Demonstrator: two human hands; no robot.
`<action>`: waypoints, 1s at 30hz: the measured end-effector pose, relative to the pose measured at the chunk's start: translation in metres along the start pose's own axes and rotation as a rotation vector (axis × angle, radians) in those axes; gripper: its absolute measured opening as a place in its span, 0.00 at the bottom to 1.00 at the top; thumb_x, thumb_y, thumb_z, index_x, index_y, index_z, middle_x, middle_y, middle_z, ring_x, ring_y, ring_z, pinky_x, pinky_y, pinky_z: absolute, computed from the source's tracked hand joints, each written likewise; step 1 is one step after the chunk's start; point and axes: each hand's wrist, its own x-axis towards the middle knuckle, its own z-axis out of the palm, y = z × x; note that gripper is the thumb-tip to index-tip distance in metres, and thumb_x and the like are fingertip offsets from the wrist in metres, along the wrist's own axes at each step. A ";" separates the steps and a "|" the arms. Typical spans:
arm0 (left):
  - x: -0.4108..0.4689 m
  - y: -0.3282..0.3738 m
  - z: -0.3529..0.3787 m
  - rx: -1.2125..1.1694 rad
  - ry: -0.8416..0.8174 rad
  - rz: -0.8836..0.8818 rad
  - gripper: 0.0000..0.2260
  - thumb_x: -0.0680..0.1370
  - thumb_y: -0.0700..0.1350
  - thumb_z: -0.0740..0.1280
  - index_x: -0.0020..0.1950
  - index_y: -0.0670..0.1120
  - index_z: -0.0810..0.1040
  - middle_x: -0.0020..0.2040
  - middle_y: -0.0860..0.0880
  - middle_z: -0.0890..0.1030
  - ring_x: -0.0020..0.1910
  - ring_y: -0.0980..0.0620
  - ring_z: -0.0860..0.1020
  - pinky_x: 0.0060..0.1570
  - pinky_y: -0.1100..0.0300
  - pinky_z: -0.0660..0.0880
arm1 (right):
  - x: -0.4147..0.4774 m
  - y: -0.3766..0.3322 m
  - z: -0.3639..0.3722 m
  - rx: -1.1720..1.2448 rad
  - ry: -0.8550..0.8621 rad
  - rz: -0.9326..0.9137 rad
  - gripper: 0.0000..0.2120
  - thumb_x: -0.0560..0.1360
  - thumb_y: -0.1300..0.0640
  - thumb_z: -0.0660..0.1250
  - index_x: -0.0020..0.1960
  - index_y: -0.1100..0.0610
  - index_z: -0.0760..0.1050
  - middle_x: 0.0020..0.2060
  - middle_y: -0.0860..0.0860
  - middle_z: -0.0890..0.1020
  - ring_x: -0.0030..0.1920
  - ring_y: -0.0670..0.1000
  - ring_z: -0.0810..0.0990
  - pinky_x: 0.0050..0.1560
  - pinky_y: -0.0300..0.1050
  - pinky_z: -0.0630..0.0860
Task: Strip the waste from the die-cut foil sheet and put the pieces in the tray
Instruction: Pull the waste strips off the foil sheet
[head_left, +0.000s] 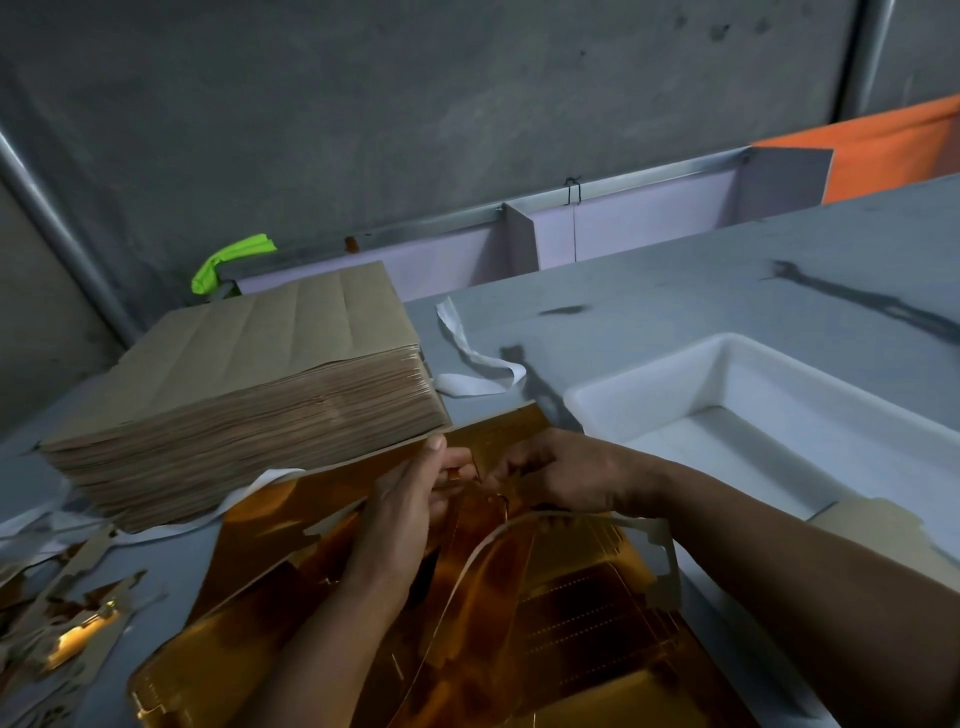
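Hands: left hand and right hand both pinching the foil sheet at its far edge, fingers curled.
Sheet: flat on the grey table, 1 waste strip looped up; tray just right.
Risk: a hard tug could tear a good piece, since the strip looks flimsy.
Room: card stack far left, scraps near left, concrete wall behind.
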 end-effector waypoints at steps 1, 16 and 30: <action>-0.002 0.000 0.001 -0.023 0.049 0.010 0.21 0.78 0.62 0.54 0.54 0.54 0.83 0.50 0.56 0.85 0.51 0.61 0.81 0.50 0.65 0.74 | 0.001 0.000 0.000 -0.001 0.007 0.005 0.11 0.79 0.60 0.62 0.50 0.46 0.80 0.36 0.50 0.83 0.33 0.45 0.80 0.36 0.41 0.76; -0.009 0.006 0.015 -0.046 0.044 -0.052 0.13 0.79 0.36 0.63 0.53 0.51 0.83 0.48 0.52 0.86 0.51 0.55 0.83 0.59 0.52 0.77 | -0.003 -0.003 0.002 -0.046 -0.111 0.033 0.08 0.80 0.62 0.61 0.51 0.50 0.73 0.35 0.48 0.82 0.31 0.44 0.80 0.34 0.38 0.76; -0.012 0.004 0.020 -0.100 0.040 -0.057 0.12 0.80 0.35 0.61 0.52 0.48 0.82 0.46 0.51 0.86 0.45 0.53 0.85 0.40 0.66 0.78 | -0.004 -0.008 0.003 -0.119 -0.201 0.065 0.06 0.80 0.64 0.61 0.51 0.54 0.74 0.39 0.51 0.82 0.35 0.46 0.81 0.37 0.39 0.77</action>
